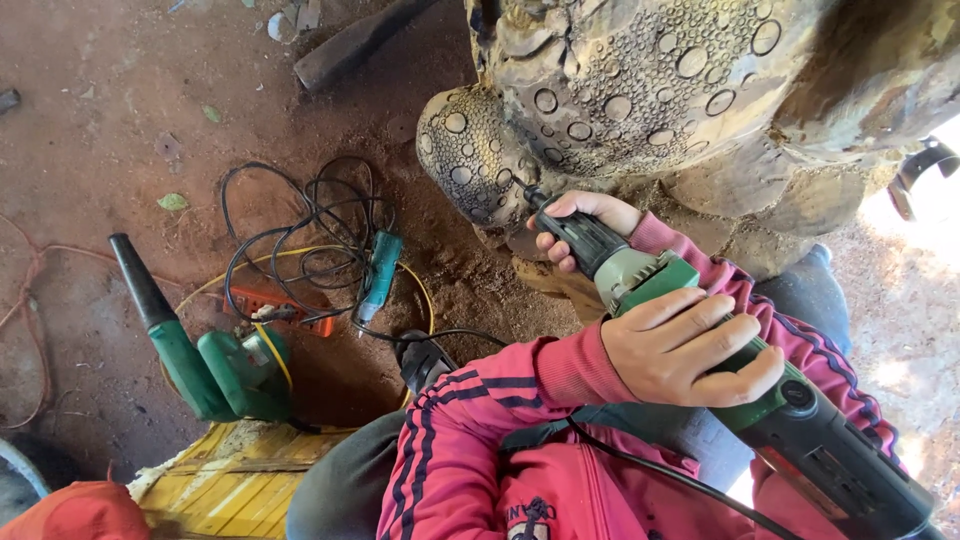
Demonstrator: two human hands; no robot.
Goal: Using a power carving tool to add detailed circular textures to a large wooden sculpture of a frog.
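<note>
**Grinding the carved wood**

On the red dirt floor (110, 130) lies a green electric blower (210, 365). Our left hand (690, 345) wraps closed around the long green-and-black power grinder (700, 340); our right hand (580, 225) clamps its nose, tip touching the bubble-patterned carved wooden sculpture (640, 90).

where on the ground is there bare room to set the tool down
Bare dirt lies upper left, between the green blower and the dark pipe. Crowded: the cable tangle around the teal tool, and beside the carved wood.
</note>
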